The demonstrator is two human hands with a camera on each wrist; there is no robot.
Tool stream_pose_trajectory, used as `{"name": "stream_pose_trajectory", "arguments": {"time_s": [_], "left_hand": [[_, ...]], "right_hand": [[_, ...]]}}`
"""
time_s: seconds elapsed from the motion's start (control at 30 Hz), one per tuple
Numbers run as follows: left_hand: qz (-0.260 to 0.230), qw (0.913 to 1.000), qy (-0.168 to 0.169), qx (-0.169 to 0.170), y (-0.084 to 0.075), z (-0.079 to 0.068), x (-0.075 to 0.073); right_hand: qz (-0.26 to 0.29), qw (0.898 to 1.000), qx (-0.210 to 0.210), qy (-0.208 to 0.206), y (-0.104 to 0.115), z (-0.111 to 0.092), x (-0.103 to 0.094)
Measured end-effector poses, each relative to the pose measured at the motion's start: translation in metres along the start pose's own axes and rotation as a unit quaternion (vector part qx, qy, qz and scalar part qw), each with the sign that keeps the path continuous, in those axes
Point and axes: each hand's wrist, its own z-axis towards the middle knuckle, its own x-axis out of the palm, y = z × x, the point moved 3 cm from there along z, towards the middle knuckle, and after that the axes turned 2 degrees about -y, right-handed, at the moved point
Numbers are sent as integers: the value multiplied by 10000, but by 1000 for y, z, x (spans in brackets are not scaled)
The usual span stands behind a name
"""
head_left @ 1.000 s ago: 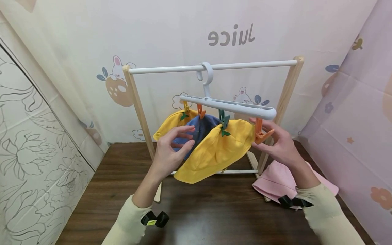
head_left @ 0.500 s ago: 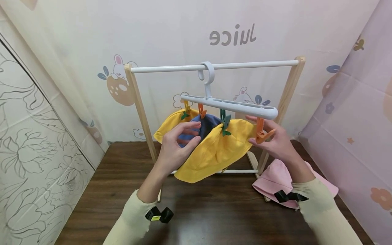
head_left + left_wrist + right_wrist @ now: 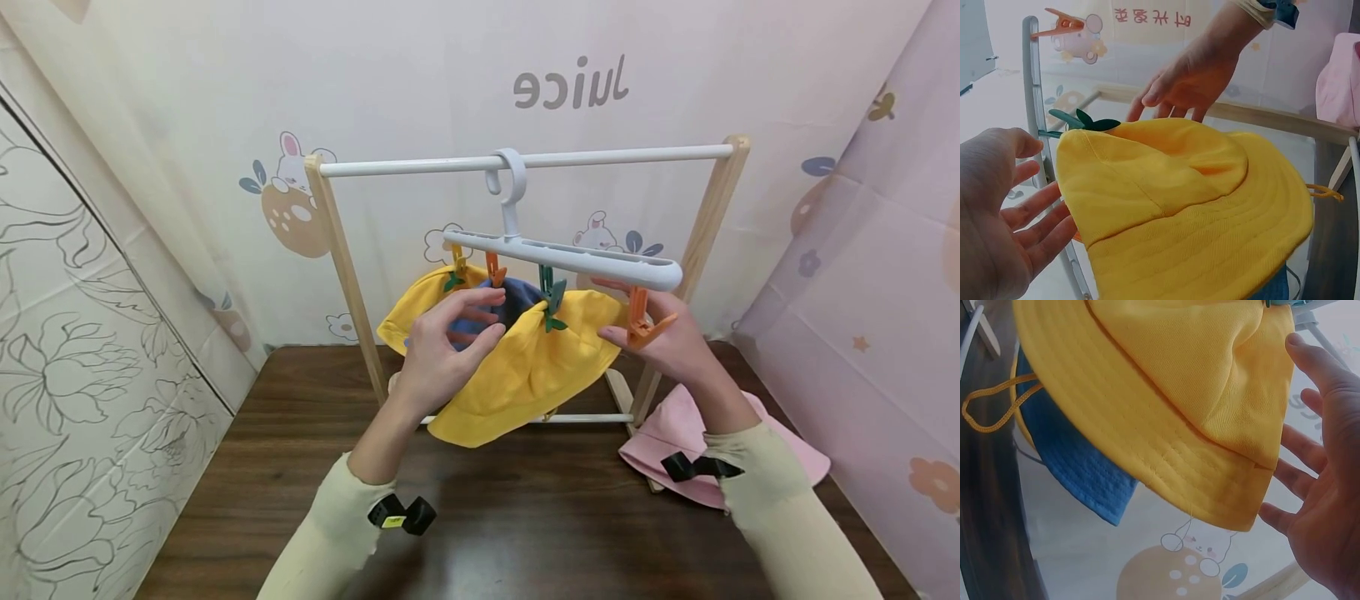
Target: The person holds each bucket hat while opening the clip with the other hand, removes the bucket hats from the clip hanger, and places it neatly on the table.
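Note:
A yellow bucket hat point(image 3: 532, 375) with green leaves on top hangs nearest me from a green clip point(image 3: 553, 293). Behind it a blue hat point(image 3: 523, 302) and another yellow hat point(image 3: 414, 310) hang from an orange and a yellow clip. My left hand point(image 3: 441, 354), fingers parted, is at the front hat's left side, overlapping the blue hat. On the other side my right hand point(image 3: 681, 346) spreads its fingers by the yellow hat's edge, behind a free orange clip point(image 3: 643, 323). In the right wrist view its fingertips point(image 3: 1272, 514) reach the yellow brim. Neither hand grips the cloth.
The pale clip hanger point(image 3: 592, 260) hooks over the white rod point(image 3: 622, 157) of a wooden-sided rack point(image 3: 341, 258). A pink hat point(image 3: 671, 446) lies on the dark wooden table point(image 3: 525, 533) at the right, by the rack's foot. Printed curtains stand behind and beside.
My left hand has moved right and slightly up along the blue hat. My right hand has shifted slightly left behind the orange clip. The hats hang nearly as before.

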Motion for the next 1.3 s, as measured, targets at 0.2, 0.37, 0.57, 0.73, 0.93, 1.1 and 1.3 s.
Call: {"name": "stream_pose_trajectory", "arguments": {"time_s": [0.2,0.37,0.57,0.73,0.93,1.1,1.3], "left_hand": [[-61,10000,-24,8,-4,4,4],[-74,10000,-17,-10,-5,6,9],[-110,9999,-16,-106,-8,7,10],[-257,9994,-79,-212,-11,10,11],[-299,9991,-85,-271,-11,11,11],[-291,9990,-82,-316,-11,10,11],[-302,9990,-104,-326,-9,9,11]], "right_hand": [[180,9998,-121,1,3,3,2],[120,9996,-236,-8,3,5,3],[50,9995,-311,44,3,8,4],[175,9994,-253,160,4,12,3],[613,9952,-640,417,2,23,3],[1034,9897,-729,673,-1,28,7],[692,9930,-699,662,-2,28,11]]}}
